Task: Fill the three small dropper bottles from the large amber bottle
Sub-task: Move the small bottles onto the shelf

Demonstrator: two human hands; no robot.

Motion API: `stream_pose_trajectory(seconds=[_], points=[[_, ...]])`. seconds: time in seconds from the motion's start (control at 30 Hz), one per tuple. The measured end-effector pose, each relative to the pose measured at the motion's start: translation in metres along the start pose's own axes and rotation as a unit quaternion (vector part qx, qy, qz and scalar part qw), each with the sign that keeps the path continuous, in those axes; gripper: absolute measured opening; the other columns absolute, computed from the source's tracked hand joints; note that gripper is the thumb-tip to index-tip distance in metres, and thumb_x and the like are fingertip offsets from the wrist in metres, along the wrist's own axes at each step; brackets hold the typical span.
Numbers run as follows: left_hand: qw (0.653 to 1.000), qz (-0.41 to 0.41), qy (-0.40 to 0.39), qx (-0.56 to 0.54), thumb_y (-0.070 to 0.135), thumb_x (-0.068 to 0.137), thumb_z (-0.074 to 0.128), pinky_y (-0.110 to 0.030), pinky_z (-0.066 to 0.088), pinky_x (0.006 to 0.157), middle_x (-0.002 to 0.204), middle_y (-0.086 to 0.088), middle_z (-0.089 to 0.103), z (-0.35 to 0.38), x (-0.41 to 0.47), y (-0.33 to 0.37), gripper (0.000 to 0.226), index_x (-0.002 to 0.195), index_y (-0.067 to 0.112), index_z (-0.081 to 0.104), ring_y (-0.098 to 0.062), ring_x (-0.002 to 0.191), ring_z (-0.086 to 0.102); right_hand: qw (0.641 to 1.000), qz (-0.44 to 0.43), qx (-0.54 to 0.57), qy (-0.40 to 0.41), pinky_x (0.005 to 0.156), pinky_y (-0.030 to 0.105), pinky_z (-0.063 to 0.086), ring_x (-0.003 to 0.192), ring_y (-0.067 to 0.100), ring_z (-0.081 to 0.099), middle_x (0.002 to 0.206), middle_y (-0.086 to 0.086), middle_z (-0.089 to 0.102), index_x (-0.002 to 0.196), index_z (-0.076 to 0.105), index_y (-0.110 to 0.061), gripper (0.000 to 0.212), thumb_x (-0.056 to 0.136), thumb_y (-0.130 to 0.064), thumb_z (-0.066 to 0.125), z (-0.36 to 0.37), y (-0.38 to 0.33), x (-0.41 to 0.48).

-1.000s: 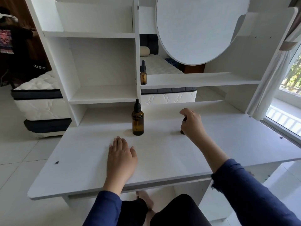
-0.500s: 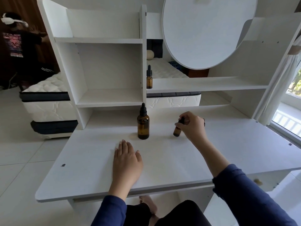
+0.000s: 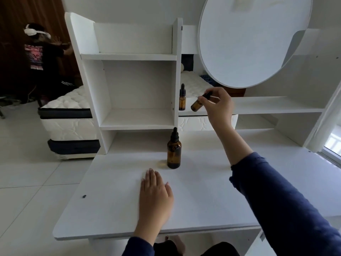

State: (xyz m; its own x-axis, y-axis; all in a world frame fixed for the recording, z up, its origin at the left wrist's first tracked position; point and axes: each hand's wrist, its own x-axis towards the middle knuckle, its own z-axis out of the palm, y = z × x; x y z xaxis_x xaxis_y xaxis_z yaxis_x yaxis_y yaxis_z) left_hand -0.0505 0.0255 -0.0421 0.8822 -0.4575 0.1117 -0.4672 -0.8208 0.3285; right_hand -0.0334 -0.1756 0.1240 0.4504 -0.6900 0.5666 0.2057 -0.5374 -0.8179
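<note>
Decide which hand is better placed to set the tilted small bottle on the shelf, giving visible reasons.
Right. The right hand pinches the small bottle just above the shelf; the left hand lies flat on the desk.

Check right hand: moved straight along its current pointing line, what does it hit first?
Probably the standing dropper bottle on the shelf: the right hand points up-left toward it, with the pinched bottle leading base first. Depth unclear; it might pass in front.

Lg bottle (image 3: pixel 174 153) upright; dropper (image 3: pixel 197 105) tilted (prob. capped), 2nd dropper (image 3: pixel 182 100) shelved.
</note>
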Motion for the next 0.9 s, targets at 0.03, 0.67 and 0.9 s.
stream_pose_trajectory(seconds=[0.03,0.67,0.9], points=[[1.0,-0.001,0.0,0.006,0.038,0.098,0.008,-0.032,-0.004,0.118,0.159,-0.013,-0.001,0.0,0.0,0.0,0.061,0.149,0.003,0.004,-0.022,0.148,-0.002,1.0,-0.001,-0.001,-0.004,0.078,0.021,0.051,0.085,0.009,0.062,0.085,-0.009,0.062,0.095,0.061,-0.012,0.02,0.078,-0.013,0.072,0.003,0.001,0.002],[1.0,-0.015,-0.008,0.022,0.042,0.08,0.003,-0.035,0.021,0.111,0.145,-0.019,0.041,-0.002,-0.002,0.003,0.082,0.135,-0.004,0.044,-0.029,0.136,0.04,0.994,0.015,-0.047,-0.096,0.087,0.024,0.051,0.099,0.016,0.064,0.111,0.009,0.067,0.121,0.054,-0.009,0.042,0.081,0.001,0.064,0.035,0.012,0.018],[0.998,0.003,-0.025,0.054,0.033,0.081,0.033,-0.037,0.052,0.086,0.111,-0.015,0.07,0.001,-0.003,-0.001,0.056,0.104,-0.001,0.071,-0.026,0.103,0.068,0.991,0.017,-0.076,-0.111,0.087,0.016,0.044,0.113,0.018,0.058,0.119,0.01,0.062,0.124,0.053,-0.007,0.046,0.08,0.004,0.064,0.039,0.022,0.014]])
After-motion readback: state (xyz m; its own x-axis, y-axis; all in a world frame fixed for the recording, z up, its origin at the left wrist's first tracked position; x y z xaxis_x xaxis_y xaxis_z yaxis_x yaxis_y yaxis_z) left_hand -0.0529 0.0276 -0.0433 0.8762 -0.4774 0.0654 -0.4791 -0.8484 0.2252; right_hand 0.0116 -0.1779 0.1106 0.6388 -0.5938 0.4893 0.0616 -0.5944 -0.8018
